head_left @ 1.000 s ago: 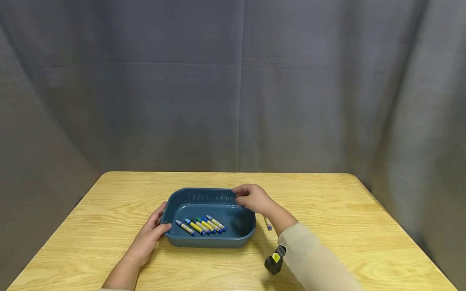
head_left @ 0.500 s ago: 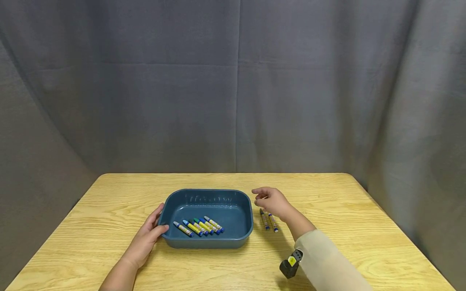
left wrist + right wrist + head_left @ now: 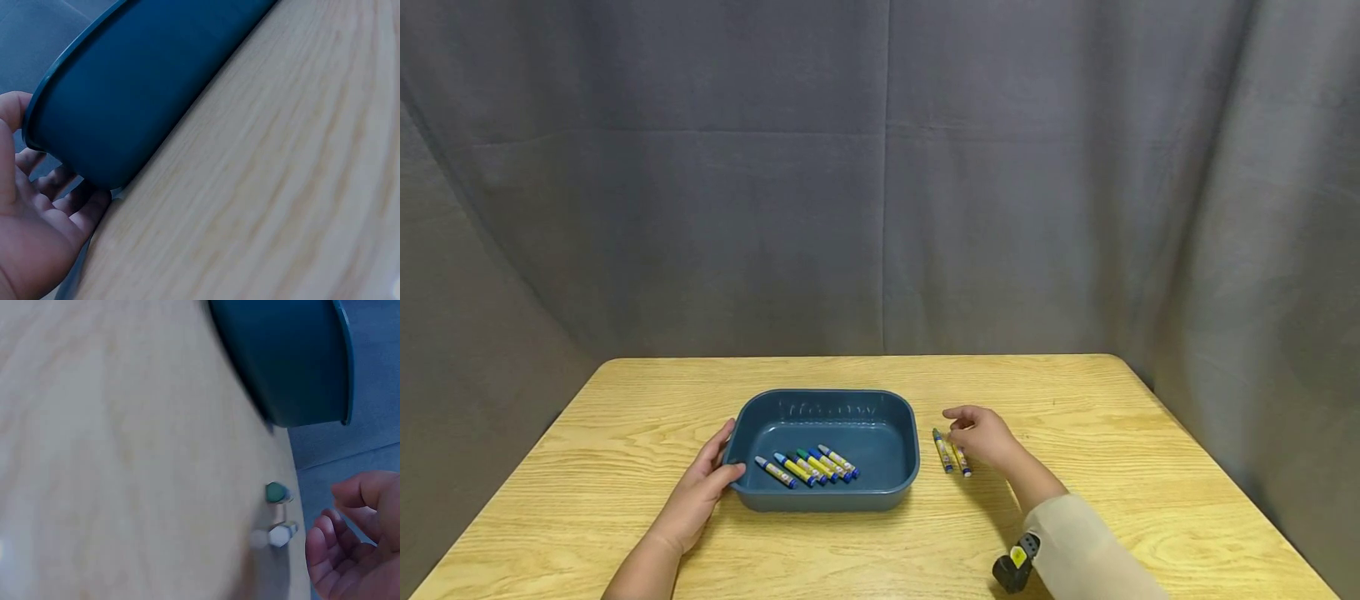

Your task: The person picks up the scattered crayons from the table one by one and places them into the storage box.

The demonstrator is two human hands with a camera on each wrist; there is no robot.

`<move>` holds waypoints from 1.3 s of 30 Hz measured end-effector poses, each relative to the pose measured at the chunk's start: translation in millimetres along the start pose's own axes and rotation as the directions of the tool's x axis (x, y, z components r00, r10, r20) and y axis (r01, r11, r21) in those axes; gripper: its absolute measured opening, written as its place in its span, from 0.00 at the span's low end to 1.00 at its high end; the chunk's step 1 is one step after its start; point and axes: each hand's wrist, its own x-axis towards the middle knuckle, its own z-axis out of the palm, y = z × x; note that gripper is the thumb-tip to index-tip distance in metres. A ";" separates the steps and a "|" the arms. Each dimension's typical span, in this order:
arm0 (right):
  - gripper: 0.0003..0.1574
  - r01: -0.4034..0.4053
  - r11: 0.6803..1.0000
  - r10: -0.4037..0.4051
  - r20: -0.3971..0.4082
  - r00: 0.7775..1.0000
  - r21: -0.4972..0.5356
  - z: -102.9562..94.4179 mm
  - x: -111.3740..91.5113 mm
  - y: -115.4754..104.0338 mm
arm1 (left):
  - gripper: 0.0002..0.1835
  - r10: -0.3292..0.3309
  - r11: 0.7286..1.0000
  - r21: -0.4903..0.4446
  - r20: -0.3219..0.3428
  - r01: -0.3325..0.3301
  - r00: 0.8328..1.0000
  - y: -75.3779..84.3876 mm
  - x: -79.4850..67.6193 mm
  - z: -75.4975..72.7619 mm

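Note:
A dark blue plastic bin [image 3: 822, 500] stands on the table, in the head view's lower middle. My left hand [image 3: 697, 493] grips its left side, thumb on the rim and fingers against the outer wall; the left wrist view shows the same hold [image 3: 44, 219]. Several crayons [image 3: 808, 466] in yellow wrappers lie slanted inside. To the right of the bin lie two more crayons, one green-tipped [image 3: 942, 452] and one with a white end [image 3: 962, 464]. Over these hovers my right hand [image 3: 985, 435], fingers loosely bent, thumb apart from them, nothing held; it partly covers the white-ended one.
The bin and crayons rest on a light wooden table [image 3: 1075, 467] with rounded far corners. Behind it hangs a grey curtain [image 3: 880, 208]. A small black device with a yellow mark [image 3: 1015, 562] sits at my right wrist.
My right hand has moved from the bin's far right corner out to the right, then lower over the two crayons on the table. My left hand keeps its hold on the bin.

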 end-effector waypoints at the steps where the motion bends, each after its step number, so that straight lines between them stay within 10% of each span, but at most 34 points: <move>1: 0.25 -0.001 1.000 0.001 -0.001 1.000 -0.008 -0.1 -0.7 2.4 | 0.39 -0.003 1.000 -0.003 0.001 0.003 1.000 0.2 -0.3 0.0; 39: 0.29 -0.075 0.987 0.064 -0.083 0.995 -0.141 6.9 -5.6 12.0 | 0.39 -0.002 1.000 -0.001 0.003 0.002 1.000 0.2 -1.0 -1.1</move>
